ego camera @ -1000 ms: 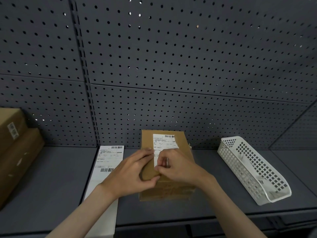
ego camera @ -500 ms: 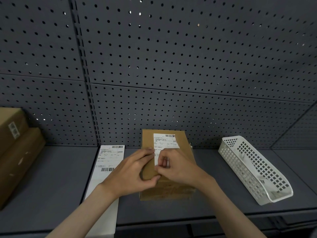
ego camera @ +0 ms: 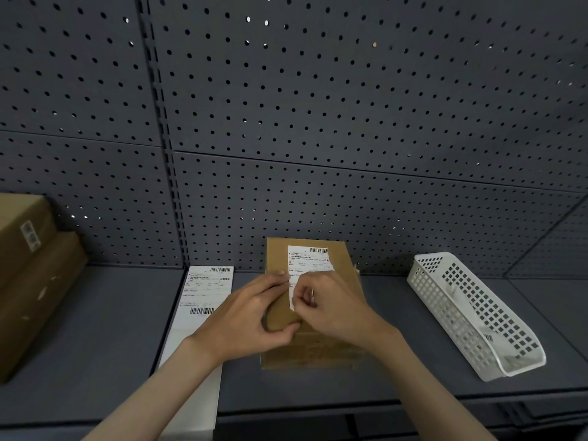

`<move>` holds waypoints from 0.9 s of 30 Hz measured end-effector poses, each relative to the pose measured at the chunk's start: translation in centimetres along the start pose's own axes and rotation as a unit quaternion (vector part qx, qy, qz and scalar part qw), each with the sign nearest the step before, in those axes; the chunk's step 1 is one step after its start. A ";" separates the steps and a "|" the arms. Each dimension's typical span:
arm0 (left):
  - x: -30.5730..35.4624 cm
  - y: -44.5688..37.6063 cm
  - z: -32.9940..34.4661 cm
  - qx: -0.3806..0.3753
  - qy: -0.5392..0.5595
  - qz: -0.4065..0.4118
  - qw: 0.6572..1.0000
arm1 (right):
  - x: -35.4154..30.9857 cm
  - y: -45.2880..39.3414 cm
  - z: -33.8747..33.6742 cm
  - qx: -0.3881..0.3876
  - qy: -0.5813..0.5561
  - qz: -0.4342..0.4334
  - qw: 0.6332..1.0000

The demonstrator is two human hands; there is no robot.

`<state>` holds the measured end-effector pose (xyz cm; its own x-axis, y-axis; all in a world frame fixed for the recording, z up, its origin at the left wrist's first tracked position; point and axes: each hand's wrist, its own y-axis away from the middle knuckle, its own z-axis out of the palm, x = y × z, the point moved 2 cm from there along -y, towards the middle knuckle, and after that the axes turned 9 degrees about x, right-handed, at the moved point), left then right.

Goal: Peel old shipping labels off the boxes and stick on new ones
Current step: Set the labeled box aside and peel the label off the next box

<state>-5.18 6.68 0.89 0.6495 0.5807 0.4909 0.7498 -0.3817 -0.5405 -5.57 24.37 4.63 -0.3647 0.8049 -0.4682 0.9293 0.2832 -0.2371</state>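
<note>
left hand (ego camera: 251, 316) lying flat, bracing box (ego camera: 310, 345) mid-shelf, right hand (ego camera: 331, 308) pinching label (ego camera: 307, 265) edge, label sheet (ego camera: 203, 297) lying beside, basket (ego camera: 471, 313) sitting toward right edge

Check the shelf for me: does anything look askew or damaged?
Mostly tidy. The white basket lies at an angle to the shelf edge, and the label strip overhangs the front edge. No damage shows on the box.

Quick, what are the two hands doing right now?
Left hand: open, pressing flat on the box.
Right hand: pinching the label on the box.
</note>
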 end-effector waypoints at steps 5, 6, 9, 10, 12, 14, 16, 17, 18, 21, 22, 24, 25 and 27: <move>-0.1 0.1 -0.1 -0.002 0.002 -0.005 1.000 | 0.0 0.2 0.2 -0.025 0.014 -0.022 0.999; -0.2 0.1 0.0 -0.003 0.002 -0.005 1.000 | 0.0 0.2 0.3 -0.026 0.016 -0.024 0.999; -0.2 0.0 0.0 -0.010 0.002 -0.004 1.000 | -0.1 0.2 0.5 -0.033 0.021 -0.010 0.999; -0.2 0.0 0.0 -0.011 0.002 -0.004 1.000 | -0.1 0.2 0.5 -0.034 0.013 0.001 0.999; -0.2 0.0 -0.1 -0.010 0.000 -0.004 1.000 | -0.1 0.4 0.5 -0.032 -0.008 0.022 0.999; -0.2 0.0 -0.1 -0.010 0.001 -0.005 1.000 | 0.0 0.6 0.4 -0.020 -0.035 0.028 0.999; -0.1 0.0 -0.1 -0.009 0.004 -0.005 1.000 | 0.1 0.8 0.3 0.001 -0.056 0.022 0.998; -0.1 0.0 -0.1 -0.009 0.005 -0.006 1.000 | 0.1 0.9 0.1 0.016 -0.062 0.015 0.998; 0.0 0.0 -0.1 -0.009 0.005 -0.005 1.000 | 0.3 1.0 0.0 0.029 -0.065 0.008 0.997; 0.1 0.0 -0.2 -0.009 0.010 -0.002 1.000 | 0.7 1.3 0.2 0.033 -0.067 -0.015 0.997; 0.1 0.0 -0.2 -0.010 0.011 -0.002 1.000 | 0.7 1.4 0.3 0.030 -0.066 -0.021 0.997; 0.2 0.0 -0.2 -0.008 0.014 -0.002 1.000 | 0.5 1.5 0.6 0.041 -0.052 -0.034 0.997; 0.2 0.0 -0.2 -0.007 0.016 -0.003 1.000 | 0.5 1.5 0.8 0.052 -0.039 -0.040 0.997; 0.2 -0.1 -0.2 -0.007 0.017 -0.004 1.000 | 0.4 1.6 1.1 0.063 -0.020 -0.046 0.997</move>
<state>-5.04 6.67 1.20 0.6476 0.5582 0.5186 0.7562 -0.3872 -0.5276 -4.27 24.59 3.09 -0.4515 0.7571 -0.4722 0.8786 0.2847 -0.3835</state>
